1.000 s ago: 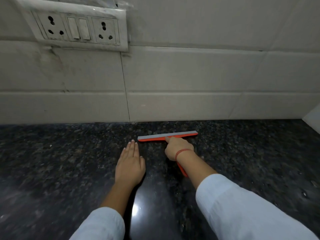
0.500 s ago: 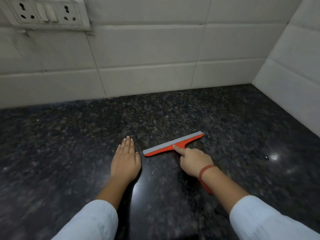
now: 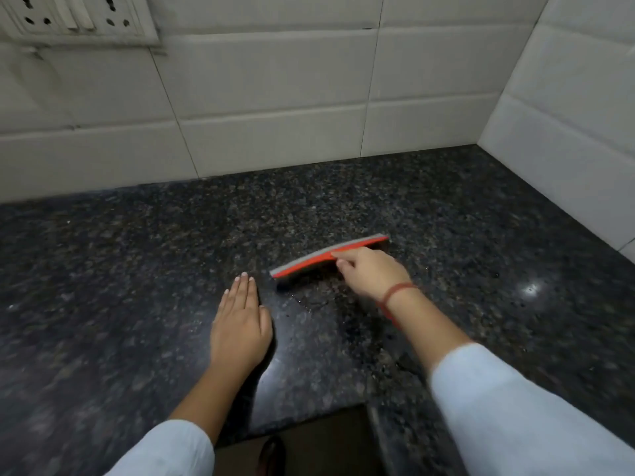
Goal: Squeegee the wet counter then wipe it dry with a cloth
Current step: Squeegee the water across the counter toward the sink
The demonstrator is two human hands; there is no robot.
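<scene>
Your right hand (image 3: 371, 273) grips the orange squeegee (image 3: 309, 263) at mid-frame on the black granite counter (image 3: 137, 269); your left hand (image 3: 240, 321) lies flat, fingers straight, just left of it. The blade (image 3: 360, 242) looks tilted: uneven pressure could leave streaks, or drag water against your left fingers.

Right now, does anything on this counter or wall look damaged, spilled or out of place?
Only small things. The tile under the socket plate carries dark smudges. A few water drops lie on the counter near the squeegee, which suits a wet counter. Nothing looks broken.
</scene>
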